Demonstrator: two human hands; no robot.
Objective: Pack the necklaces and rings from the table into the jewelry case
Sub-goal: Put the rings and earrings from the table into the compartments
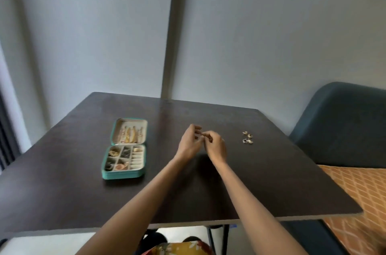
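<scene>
**Both hands meet at mid-table, case open to the left, rings waiting on the right**

Head view: the dark table [83, 192] fills the frame, its near edge running across the bottom and its far edge close to the grey wall. The left hand [189, 144] and the right hand [215, 146] are raised together over the middle of the tabletop, fingertips touching, fingers curled in toward each other. They seem to pinch something tiny between them, but the blur hides it, so I cannot tell what, if anything, either hand is gripping.

Off to the left lies the teal jewelry case [125, 148], open flat. Its lid half points toward the wall with gold chains hanging in it; the near half shows small compartments holding pieces, with ring rolls along its right side. It sits well in from the left edge, bare wood all round it.

To the right of the hands, a small cluster of rings [248, 137] rests on the wood, near the table's right edge. A wide strip of bare table lies between the case and the hands. Beyond the right edge stands a dark blue chair [344, 125], with an orange patterned surface [359, 192] beside it.
</scene>
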